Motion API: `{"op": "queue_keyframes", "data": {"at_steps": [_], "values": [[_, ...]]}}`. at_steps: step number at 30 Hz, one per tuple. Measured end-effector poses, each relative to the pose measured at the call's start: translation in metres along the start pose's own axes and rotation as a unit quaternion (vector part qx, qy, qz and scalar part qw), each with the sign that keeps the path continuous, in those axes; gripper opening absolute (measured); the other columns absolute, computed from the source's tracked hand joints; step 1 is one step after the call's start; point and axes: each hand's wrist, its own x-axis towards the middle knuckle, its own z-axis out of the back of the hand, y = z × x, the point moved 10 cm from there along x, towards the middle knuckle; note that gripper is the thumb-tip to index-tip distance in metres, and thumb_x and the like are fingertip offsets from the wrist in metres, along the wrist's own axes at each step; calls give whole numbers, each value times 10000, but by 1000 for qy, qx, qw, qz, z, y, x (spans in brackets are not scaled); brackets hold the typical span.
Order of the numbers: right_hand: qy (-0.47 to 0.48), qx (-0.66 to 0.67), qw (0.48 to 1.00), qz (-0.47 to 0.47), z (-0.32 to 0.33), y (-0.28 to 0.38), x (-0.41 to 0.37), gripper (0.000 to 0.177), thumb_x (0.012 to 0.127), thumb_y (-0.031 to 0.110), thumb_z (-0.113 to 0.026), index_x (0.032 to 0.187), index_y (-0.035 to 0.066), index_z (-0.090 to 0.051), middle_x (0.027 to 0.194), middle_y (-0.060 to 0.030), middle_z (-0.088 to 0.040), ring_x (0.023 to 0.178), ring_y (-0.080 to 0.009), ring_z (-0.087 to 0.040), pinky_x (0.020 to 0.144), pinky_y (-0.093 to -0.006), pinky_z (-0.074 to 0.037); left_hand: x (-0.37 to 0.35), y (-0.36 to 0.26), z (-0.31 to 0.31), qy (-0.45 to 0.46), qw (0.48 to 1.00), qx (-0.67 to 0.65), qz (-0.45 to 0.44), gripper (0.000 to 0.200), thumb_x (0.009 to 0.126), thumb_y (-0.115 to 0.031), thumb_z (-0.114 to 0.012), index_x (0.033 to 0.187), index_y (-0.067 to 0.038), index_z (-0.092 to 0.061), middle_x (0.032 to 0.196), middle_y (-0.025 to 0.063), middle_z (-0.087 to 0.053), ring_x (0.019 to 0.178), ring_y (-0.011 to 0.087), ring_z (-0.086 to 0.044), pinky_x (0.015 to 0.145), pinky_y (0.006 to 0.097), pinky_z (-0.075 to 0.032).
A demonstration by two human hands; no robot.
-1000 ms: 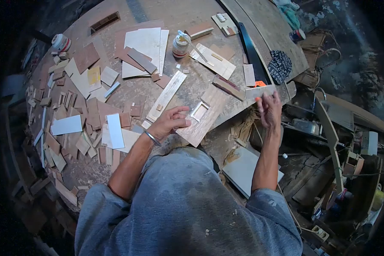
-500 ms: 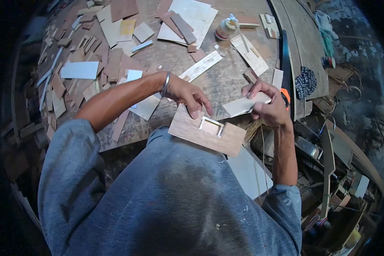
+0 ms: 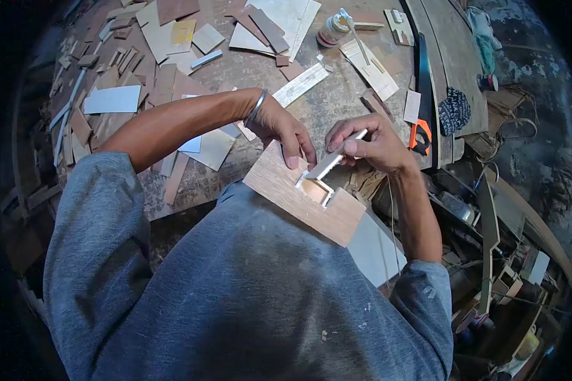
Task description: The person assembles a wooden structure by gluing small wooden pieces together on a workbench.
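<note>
Board (image 3: 279,187) with square cutout sits at near edge of bench (image 3: 337,114), overhanging lap. Left hand (image 3: 286,130) grasps its far edge, fingers on top just beside cutout. Right hand (image 3: 370,143) clenched round pale strip (image 3: 335,160), strip's near end touching cutout's far rim. Glue bottle (image 3: 330,32) far; saw (image 3: 421,134) right.
</note>
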Motion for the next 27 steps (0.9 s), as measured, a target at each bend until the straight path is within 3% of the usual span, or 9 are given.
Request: {"op": "queue_keyframes", "data": {"at_steps": [1, 5, 8, 10, 13, 18, 22, 27], "values": [[-3, -1, 1000, -13, -1, -3, 2, 345, 853, 274, -812, 962, -46, -744, 999, -135, -700, 719, -138, -644, 601, -245, -506, 0, -1, -3, 2, 1000, -14, -3, 782, 765, -269, -802, 1437, 4, -511, 1217, 114, -670, 1015, 160, -676, 875, 319, -554], [8, -39, 999, -16, -13, 6, 10, 270, 895, 221, -779, 926, -42, -729, 884, -99, -696, 661, -126, -615, 552, -247, -477, -6, -9, -11, 16, 1000, -16, 0, 819, 744, -280, -818, 1416, 63, -498, 1225, 148, -656, 1057, 183, -664, 925, 366, -528], [19, -52, 998, 5, -24, 21, 13, 255, 922, 221, -757, 905, -31, -721, 818, -66, -681, 638, -109, -597, 541, -247, -465, -6, 19, 14, -37, 998, -38, -15, 850, 720, -278, -834, 1401, 98, -489, 1262, 178, -635, 1107, 198, -644, 945, 375, -509], [19, -64, 998, 11, -32, 30, 13, 261, 933, 240, -750, 909, -18, -725, 783, -49, -671, 629, -94, -588, 545, -243, -462, -6, 18, 11, -33, 996, -73, -31, 918, 703, -237, -833, 1451, 74, -401, 1338, 203, -581, 1189, 232, -597, 1009, 388, -454], [37, -53, 998, 17, -41, 31, 16, 273, 937, 262, -747, 911, -9, -728, 773, -46, -666, 616, -85, -578, 545, -239, -459, -8, 2, -16, 57, 988, -130, -53, 1149, 677, -120, -815, 1610, -29, -149, 1522, 248, -443, 1385, 324, -477, 1186, 435, -307], [59, -40, 997, 12, -51, 31, 15, 331, 951, 341, -735, 902, 13, -731, 714, 9, -644, 607, -58, -567, 552, -218, -443, -13, -19, -31, 34, 988, -120, -86, 1114, 646, -86, -817, 1583, -20, -217, 1524, 259, -437, 1351, 323, -506, 1171, 466, -335], [60, -27, 997, 31, -56, 23, 17, 357, 957, 386, -724, 877, 38, -724, 692, 7, -634, 586, -62, -553, 535, -223, -425, -12, -19, -36, 31, 990, -109, -79, 1034, 635, -75, -824, 1521, 22, -299, 1516, 275, -430, 1296, 322, -545, 1149, 466, -371], [68, -8, 997, 31, -63, 15, 13, 393, 971, 433, -701, 878, 52, -710, 660, -4, -616, 567, -85, -543, 518, -240, -421, -11, -11, -36, 33, 991, -103, -79, 1048, 634, -53, -829, 1532, 14, -294, 1520, 285, -413, 1303, 324, -544, 1121, 456, -409]]}}
